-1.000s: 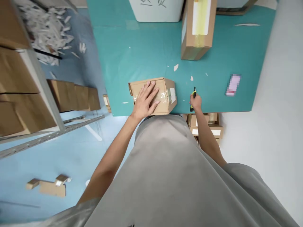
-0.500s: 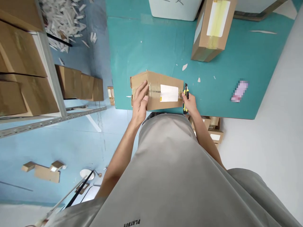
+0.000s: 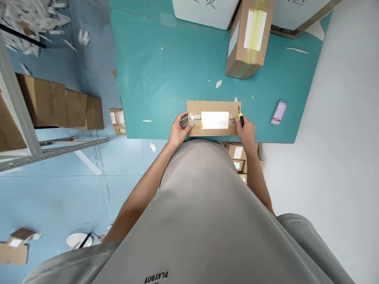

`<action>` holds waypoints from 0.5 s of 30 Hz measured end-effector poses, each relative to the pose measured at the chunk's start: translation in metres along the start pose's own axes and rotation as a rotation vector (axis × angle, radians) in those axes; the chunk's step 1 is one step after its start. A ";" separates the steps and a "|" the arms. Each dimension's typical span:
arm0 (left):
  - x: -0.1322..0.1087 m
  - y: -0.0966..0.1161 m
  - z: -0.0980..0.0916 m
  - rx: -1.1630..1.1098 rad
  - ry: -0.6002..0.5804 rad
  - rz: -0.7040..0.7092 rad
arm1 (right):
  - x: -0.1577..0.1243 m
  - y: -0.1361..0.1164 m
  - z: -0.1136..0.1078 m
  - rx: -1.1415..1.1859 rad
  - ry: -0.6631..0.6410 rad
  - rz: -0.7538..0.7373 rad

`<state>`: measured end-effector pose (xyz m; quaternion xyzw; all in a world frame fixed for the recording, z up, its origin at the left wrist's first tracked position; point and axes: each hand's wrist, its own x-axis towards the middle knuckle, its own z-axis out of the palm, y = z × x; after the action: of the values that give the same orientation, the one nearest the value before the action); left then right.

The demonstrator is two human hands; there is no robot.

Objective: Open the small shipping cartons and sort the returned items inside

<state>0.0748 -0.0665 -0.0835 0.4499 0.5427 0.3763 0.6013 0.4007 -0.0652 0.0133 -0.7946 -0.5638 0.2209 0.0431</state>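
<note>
1. While the small box (image 3: 213, 105) is clamped at its left end by the left hand (image 3: 179, 128), fingers curled over its top, the utility knife (image 3: 241, 118) is gripped in the closed right hand (image 3: 247, 132) at the box's right end.
2. Box is laid flat at the near edge of the teal table (image 3: 166, 79), with the white label (image 3: 215, 120) face up over the tape seam (image 3: 194, 117).
3. Step judged: blade tip is set at the seam's right end; the cut is not yet begun and the tape looks whole.
4. A draw leftward along the seam would call for a shallow blade and a firmly pinned box.
5. In the way: the label is stuck across the seam, and the left fingertips are set at its left end.
6. Beyond the box, paper scraps (image 3: 219, 83) and a taller carton (image 3: 248, 43) are seen; right of it, a blurred pink item (image 3: 278, 112); below it, under the table edge, small cartons (image 3: 238, 152).
</note>
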 end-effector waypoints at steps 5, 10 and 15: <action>0.002 0.008 -0.010 0.110 -0.069 0.055 | -0.008 -0.044 -0.018 -0.141 -0.019 -0.141; 0.008 0.009 -0.014 0.127 -0.122 0.063 | -0.013 -0.110 -0.024 -0.340 -0.402 -0.426; 0.011 0.006 -0.016 0.148 -0.151 0.081 | -0.006 -0.147 -0.018 -0.581 -0.540 -0.595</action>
<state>0.0609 -0.0522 -0.0811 0.5418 0.5035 0.3241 0.5899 0.2778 -0.0145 0.0778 -0.4928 -0.7956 0.2307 -0.2663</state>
